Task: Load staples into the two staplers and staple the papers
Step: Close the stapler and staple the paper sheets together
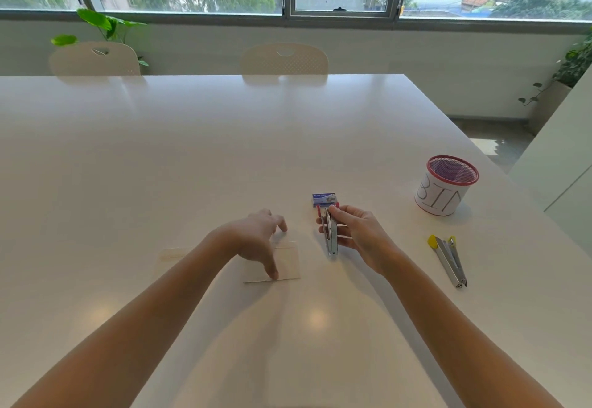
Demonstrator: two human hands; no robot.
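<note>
- Right hand (355, 231) grips the red-ended metal stapler (331, 231), fingers curled round it, just right of the papers (286, 262).
- Left hand (256, 241), fingers spread, presses the white papers.

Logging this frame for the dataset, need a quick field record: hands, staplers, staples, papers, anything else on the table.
left hand: fingers spread, tips pressing on the papers
right hand: grips the red stapler, held above the table
yellow stapler: lying on the table to the right, untouched
staple box: blue, just beyond the red stapler
papers: small white stack, flat, near centre
bin: red mesh cup with a "BIN" label, far right
</note>
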